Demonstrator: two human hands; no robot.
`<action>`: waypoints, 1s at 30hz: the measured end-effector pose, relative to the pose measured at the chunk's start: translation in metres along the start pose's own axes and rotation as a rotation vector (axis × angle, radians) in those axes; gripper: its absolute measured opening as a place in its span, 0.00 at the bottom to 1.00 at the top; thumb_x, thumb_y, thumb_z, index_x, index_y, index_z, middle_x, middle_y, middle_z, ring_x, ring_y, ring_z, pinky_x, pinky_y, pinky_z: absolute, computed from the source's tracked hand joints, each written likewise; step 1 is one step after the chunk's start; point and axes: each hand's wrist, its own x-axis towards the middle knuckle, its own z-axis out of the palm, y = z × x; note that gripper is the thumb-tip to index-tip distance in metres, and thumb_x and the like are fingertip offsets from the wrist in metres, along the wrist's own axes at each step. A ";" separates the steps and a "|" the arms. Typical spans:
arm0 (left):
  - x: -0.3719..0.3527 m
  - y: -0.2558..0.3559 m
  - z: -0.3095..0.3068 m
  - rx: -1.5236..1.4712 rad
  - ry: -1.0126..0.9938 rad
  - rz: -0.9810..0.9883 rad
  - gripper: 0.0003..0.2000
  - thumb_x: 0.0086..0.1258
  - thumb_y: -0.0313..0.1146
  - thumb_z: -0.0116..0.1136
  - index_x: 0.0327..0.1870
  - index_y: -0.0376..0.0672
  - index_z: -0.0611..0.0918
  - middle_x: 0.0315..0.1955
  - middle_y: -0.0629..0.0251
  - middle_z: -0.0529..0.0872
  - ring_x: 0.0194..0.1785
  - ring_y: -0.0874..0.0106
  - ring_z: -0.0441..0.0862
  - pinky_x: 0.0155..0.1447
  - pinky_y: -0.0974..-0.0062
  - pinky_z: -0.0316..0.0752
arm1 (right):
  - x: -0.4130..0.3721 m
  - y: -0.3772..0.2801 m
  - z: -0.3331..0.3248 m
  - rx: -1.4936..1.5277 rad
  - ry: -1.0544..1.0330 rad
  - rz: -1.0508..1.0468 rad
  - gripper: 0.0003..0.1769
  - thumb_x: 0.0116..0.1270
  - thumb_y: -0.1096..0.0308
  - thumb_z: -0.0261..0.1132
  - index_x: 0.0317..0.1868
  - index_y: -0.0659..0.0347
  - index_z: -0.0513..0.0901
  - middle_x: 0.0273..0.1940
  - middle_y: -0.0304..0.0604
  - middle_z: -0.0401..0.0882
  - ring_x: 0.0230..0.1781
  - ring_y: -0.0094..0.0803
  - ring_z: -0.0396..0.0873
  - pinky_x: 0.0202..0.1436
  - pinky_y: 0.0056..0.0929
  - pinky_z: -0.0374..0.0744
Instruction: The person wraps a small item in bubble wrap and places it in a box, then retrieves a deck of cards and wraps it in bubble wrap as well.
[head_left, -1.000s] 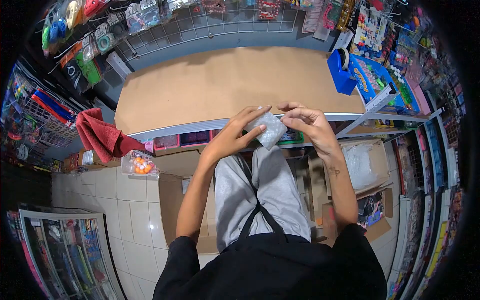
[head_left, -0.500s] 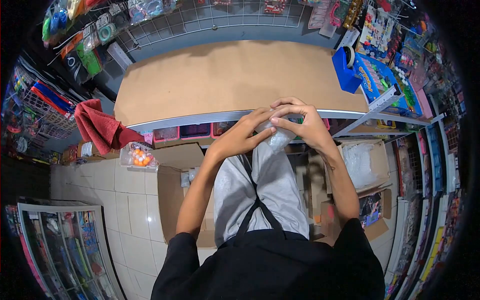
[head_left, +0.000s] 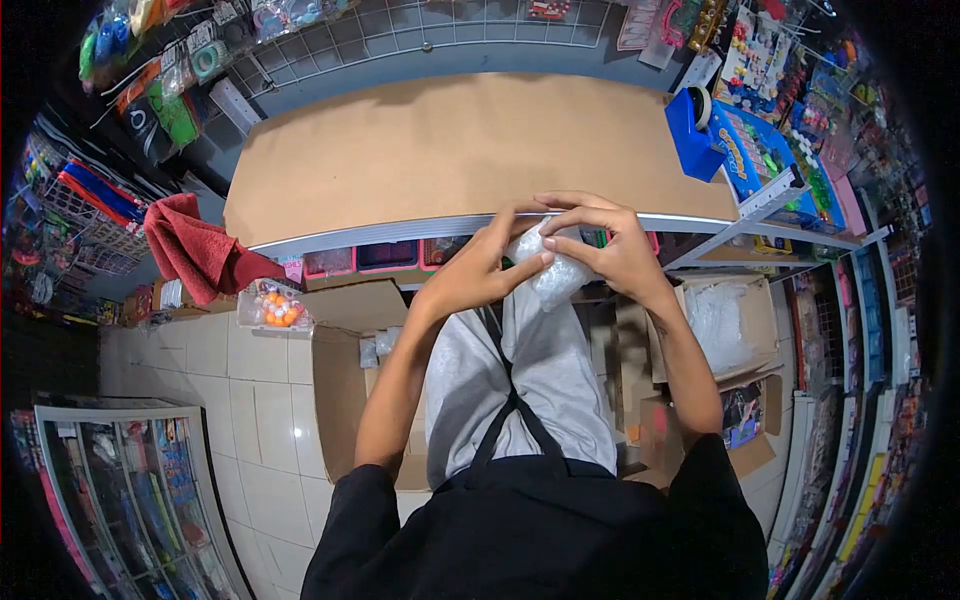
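Between my two hands is a whitish, translucent bundle that looks like bubble wrap (head_left: 556,279), held just in front of the shelf's front edge and above my lap. My left hand (head_left: 487,265) grips its left side, thumb pressed against the front. On the other side my right hand (head_left: 605,243) curls its fingers over the top, with the thumb on the near face. Whatever the wrap encloses, if anything, cannot be made out.
A brown-topped shelf (head_left: 440,150) spans the front, with a blue tape dispenser (head_left: 693,135) at its right end. A red cloth (head_left: 200,250) hangs at the left, above a clear tub of orange and white balls (head_left: 278,308). Open cardboard boxes (head_left: 338,400) flank my legs.
My left hand's fingers have lifted and spread slightly, so more of the wrapped bundle shows. The right hand stays at nearly the same spot.
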 end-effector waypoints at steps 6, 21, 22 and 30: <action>-0.005 0.004 -0.003 -0.192 0.055 -0.074 0.21 0.67 0.28 0.68 0.54 0.37 0.69 0.47 0.55 0.81 0.58 0.67 0.79 0.59 0.69 0.76 | -0.001 -0.002 0.001 0.122 0.031 0.021 0.09 0.58 0.75 0.73 0.40 0.66 0.88 0.46 0.49 0.87 0.49 0.35 0.84 0.57 0.32 0.78; -0.015 -0.017 0.052 -0.235 0.470 0.014 0.16 0.85 0.41 0.39 0.52 0.37 0.76 0.42 0.65 0.81 0.45 0.79 0.76 0.52 0.78 0.72 | -0.014 -0.003 0.018 0.022 0.207 -0.099 0.08 0.56 0.77 0.73 0.38 0.66 0.88 0.40 0.47 0.86 0.44 0.35 0.84 0.52 0.30 0.79; -0.014 -0.015 0.052 -0.196 0.479 0.016 0.17 0.85 0.41 0.38 0.51 0.37 0.76 0.41 0.64 0.82 0.45 0.78 0.76 0.51 0.78 0.72 | -0.015 -0.002 0.019 0.037 0.211 -0.078 0.08 0.57 0.77 0.73 0.38 0.66 0.88 0.40 0.46 0.86 0.45 0.34 0.84 0.52 0.30 0.79; -0.011 -0.008 0.053 0.046 0.576 0.083 0.17 0.84 0.37 0.37 0.46 0.34 0.77 0.29 0.56 0.82 0.33 0.74 0.77 0.42 0.73 0.73 | -0.016 -0.002 0.024 0.216 0.248 0.045 0.06 0.63 0.77 0.70 0.41 0.68 0.88 0.43 0.45 0.85 0.47 0.30 0.82 0.53 0.27 0.78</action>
